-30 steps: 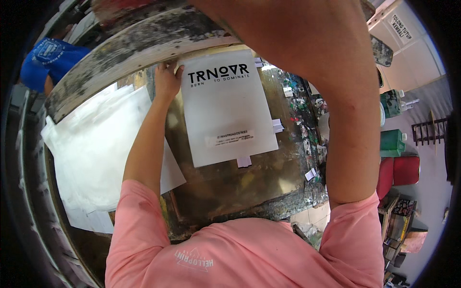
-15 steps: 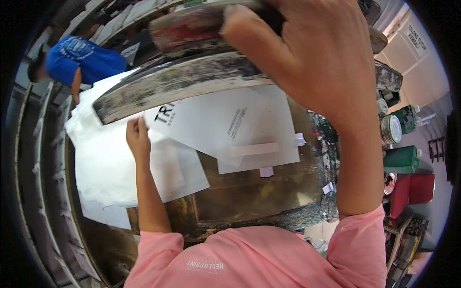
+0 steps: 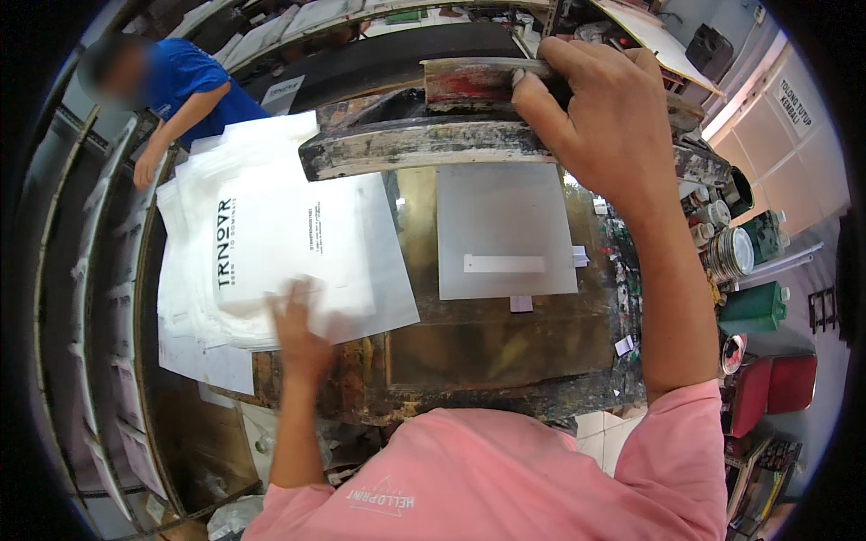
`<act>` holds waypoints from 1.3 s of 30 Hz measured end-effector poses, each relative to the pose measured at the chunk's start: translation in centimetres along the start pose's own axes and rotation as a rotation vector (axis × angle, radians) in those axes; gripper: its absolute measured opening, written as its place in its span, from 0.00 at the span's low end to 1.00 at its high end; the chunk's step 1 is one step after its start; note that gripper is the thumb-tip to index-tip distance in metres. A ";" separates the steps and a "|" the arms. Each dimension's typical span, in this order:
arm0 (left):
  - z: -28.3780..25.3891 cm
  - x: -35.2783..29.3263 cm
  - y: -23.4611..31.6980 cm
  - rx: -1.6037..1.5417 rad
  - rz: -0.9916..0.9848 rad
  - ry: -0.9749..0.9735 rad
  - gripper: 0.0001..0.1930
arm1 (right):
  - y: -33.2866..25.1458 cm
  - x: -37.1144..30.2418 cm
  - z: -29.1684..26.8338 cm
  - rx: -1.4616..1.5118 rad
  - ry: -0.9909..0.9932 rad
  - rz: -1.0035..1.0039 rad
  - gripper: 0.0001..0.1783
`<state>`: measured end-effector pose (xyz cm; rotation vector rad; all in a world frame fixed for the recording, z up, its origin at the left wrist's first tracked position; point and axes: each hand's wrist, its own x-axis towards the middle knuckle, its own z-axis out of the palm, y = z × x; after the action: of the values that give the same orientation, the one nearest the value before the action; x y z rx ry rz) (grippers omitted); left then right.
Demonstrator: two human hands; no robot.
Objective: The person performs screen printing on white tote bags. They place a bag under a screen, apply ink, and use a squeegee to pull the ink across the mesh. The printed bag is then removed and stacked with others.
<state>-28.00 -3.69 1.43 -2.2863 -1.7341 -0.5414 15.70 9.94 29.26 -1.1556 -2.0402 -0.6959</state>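
My right hand (image 3: 600, 122) is closed around a squeegee (image 3: 467, 87) with red and dark ink stains, thumb in front, the other fingers mostly hidden behind. Just below it is the ink-crusted edge of a screen printing frame (image 3: 406, 150), tilted up above the table. My left hand (image 3: 302, 338), blurred, is at the near edge of a stack of white sheets (image 3: 194, 261), its fingers stretched out. The top sheet (image 3: 275, 243) carries black lettering and lies on the stack. Right of it, a greyish rectangular sheet (image 3: 505, 216) with a pale strip (image 3: 503, 264) lies on the table.
Small folded paper tabs (image 3: 521, 304) sit beside the grey sheet on the stained table (image 3: 487, 356). A person in a blue shirt (image 3: 203, 86) stands at the far left near racks (image 3: 86, 307). Cans (image 3: 729, 252), green jugs (image 3: 753, 308) and a red chair (image 3: 776, 388) are at right.
The printed sheet has moved left from over the grey sheet onto the stack. My left hand has let it go and come nearer. The frame and squeegee now appear farther away.
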 end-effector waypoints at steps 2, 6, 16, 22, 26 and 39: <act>0.4 -0.7 7.8 -0.015 0.092 -0.323 0.59 | 0.1 0.1 0.0 -0.006 0.055 -0.009 0.22; 1.8 4.6 16.0 -0.330 0.156 -0.441 0.68 | 0.8 1.9 -0.6 0.024 -0.100 0.057 0.23; 7.8 13.0 29.0 -0.437 0.449 -0.431 0.69 | 0.9 3.0 -0.4 -0.005 -0.088 0.072 0.29; 7.6 12.9 28.7 -0.463 0.497 -0.424 0.70 | 1.7 3.9 -1.1 0.050 -0.121 0.044 0.29; 8.1 12.2 29.0 -0.484 0.496 -0.385 0.68 | 1.4 4.4 -2.1 0.083 -0.159 0.037 0.29; -4.5 10.9 13.9 -1.343 -0.459 0.058 0.56 | -3.6 -10.7 -0.8 0.106 -0.434 0.051 0.30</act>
<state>-12.80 0.26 10.66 -2.3335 -2.1836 -2.4162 16.74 2.23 21.07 -1.3814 -2.3579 -0.3229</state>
